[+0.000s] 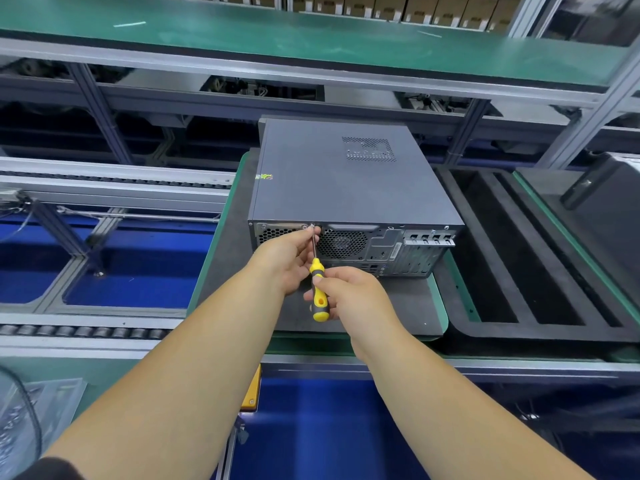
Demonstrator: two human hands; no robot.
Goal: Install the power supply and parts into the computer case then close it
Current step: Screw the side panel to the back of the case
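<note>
Computer case [346, 181] lies flat on dark pad [398, 306], cover on, rear panel facing the person. Right hand [349, 292] grips yellow-black screwdriver [318, 292]; tip at a screw [312, 224] on rear top edge. Left hand [287, 254] pinches the shaft just below the case edge.

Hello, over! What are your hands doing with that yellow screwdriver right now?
Right hand grips the screwdriver handle. Left hand steadies the shaft, tip at a rear screw. Computer case lid on. Nothing in the way.
</note>
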